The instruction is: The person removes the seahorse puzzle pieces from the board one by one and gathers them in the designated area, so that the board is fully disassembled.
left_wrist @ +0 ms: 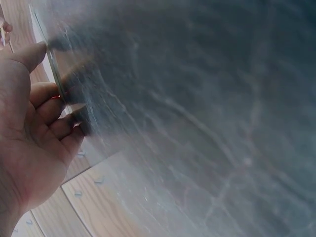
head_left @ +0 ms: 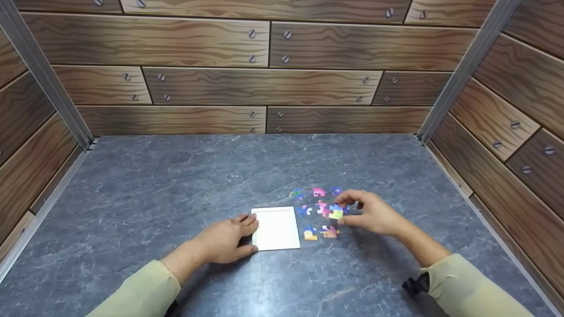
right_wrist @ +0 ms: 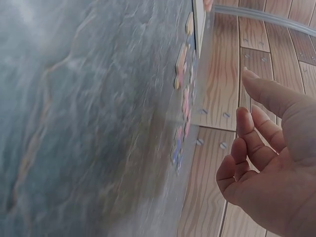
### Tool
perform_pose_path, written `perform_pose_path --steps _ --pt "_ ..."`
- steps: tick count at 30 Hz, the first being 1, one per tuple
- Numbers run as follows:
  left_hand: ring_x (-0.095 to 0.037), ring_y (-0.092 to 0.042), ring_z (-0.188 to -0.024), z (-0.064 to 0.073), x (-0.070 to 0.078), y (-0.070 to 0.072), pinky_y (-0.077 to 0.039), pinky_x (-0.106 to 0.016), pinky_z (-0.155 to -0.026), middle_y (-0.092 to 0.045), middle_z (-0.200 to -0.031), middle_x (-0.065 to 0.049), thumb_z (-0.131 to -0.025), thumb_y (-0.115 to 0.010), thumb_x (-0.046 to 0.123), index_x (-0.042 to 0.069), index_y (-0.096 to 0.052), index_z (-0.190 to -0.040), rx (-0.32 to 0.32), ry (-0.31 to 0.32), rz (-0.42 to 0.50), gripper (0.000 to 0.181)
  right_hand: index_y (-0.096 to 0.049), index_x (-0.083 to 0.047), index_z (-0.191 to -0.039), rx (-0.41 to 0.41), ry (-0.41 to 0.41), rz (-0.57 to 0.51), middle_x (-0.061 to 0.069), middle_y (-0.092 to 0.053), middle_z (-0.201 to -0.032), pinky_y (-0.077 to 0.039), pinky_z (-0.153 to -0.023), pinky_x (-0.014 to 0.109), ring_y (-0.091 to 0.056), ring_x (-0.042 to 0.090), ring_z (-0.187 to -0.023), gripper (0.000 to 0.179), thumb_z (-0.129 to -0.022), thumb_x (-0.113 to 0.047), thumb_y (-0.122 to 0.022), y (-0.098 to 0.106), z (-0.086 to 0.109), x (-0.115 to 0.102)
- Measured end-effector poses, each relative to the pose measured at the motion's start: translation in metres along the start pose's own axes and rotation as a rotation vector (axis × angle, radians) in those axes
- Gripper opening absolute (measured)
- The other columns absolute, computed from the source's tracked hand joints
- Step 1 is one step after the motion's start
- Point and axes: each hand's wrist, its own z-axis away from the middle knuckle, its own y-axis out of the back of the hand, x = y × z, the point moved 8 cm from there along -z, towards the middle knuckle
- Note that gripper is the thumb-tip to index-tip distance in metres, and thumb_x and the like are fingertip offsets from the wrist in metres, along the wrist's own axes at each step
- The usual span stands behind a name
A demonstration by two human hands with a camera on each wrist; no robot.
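Observation:
A square white board [head_left: 276,229] lies on the grey table. My left hand [head_left: 227,237] rests beside it, with thumb and fingertips against its left edge. The left wrist view shows those fingertips at the board's thin edge [left_wrist: 55,74]. My right hand [head_left: 374,213] pinches a yellow-green and blue jigsaw piece [head_left: 336,212] between thumb and fingers, above the other pieces. In the right wrist view this piece shows edge-on as a thin sliver [right_wrist: 248,101]. Right of the board lie several loose jigsaw pieces, among them a pink one [head_left: 318,192] and a yellow-and-blue one [head_left: 310,233].
Wood-patterned panels [head_left: 264,86] stand around the back and sides of the grey marbled table [head_left: 198,171]. Metal strips [head_left: 434,105] run along the corners. A purple jigsaw piece [head_left: 336,190] lies close behind the right fingers. A dark strap [head_left: 416,284] shows at the right cuff.

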Motion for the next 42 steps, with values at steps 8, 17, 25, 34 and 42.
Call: perform_pose_path --steps 8,17,25,34,42 --pt "-0.04 -0.039 -0.152 -0.001 0.001 0.0 -0.04 -0.057 -0.118 -0.042 -0.165 -0.018 -0.106 -0.064 0.043 0.005 -0.048 -0.16 0.0 0.005 0.003 0.067 -0.074 -0.011 -0.122 0.018 -0.009 0.009 -0.002 -0.071 -0.108 -0.05 -0.088 0.048 -0.064 0.035 -0.102 0.04 -0.086 -0.02 -0.09 0.008 0.011 0.01" --pt "-0.04 -0.038 -0.153 -0.002 -0.001 0.0 -0.04 -0.057 -0.118 -0.042 -0.165 -0.017 -0.106 -0.064 0.044 0.006 -0.048 -0.16 -0.008 0.022 -0.005 0.068 -0.074 -0.008 -0.122 -0.006 -0.016 0.023 -0.001 -0.071 -0.108 -0.054 -0.085 0.045 -0.064 0.032 -0.101 0.041 -0.086 -0.019 -0.09 0.007 0.02 0.023" --pt "-0.041 -0.039 -0.152 -0.001 0.0 0.001 -0.041 -0.058 -0.117 -0.043 -0.164 -0.018 -0.105 -0.066 0.042 0.006 -0.049 -0.159 0.002 0.013 0.014 0.067 -0.075 -0.009 -0.121 -0.045 -0.026 0.001 0.0 -0.071 -0.105 -0.054 -0.087 0.043 -0.065 0.028 -0.099 0.039 -0.086 -0.018 -0.09 0.003 0.026 0.034" --pt "-0.041 -0.039 -0.152 -0.001 0.001 0.002 -0.042 -0.058 -0.116 -0.043 -0.164 -0.018 -0.105 -0.066 0.042 0.006 -0.049 -0.159 0.003 0.011 0.016 0.067 -0.075 -0.007 -0.121 -0.084 -0.012 -0.067 0.006 -0.072 -0.108 -0.054 -0.088 0.036 -0.065 0.027 -0.1 0.04 -0.085 -0.016 -0.09 -0.003 0.027 0.04" --pt "-0.041 -0.039 -0.152 -0.001 0.0 0.001 -0.041 -0.058 -0.117 -0.043 -0.164 -0.018 -0.106 -0.065 0.044 0.006 -0.049 -0.159 0.002 0.004 0.019 0.068 -0.075 -0.007 -0.12 -0.11 -0.029 -0.065 0.006 -0.072 -0.108 -0.054 -0.085 0.033 -0.065 0.025 -0.099 0.038 -0.086 -0.015 -0.089 -0.005 0.027 0.045"
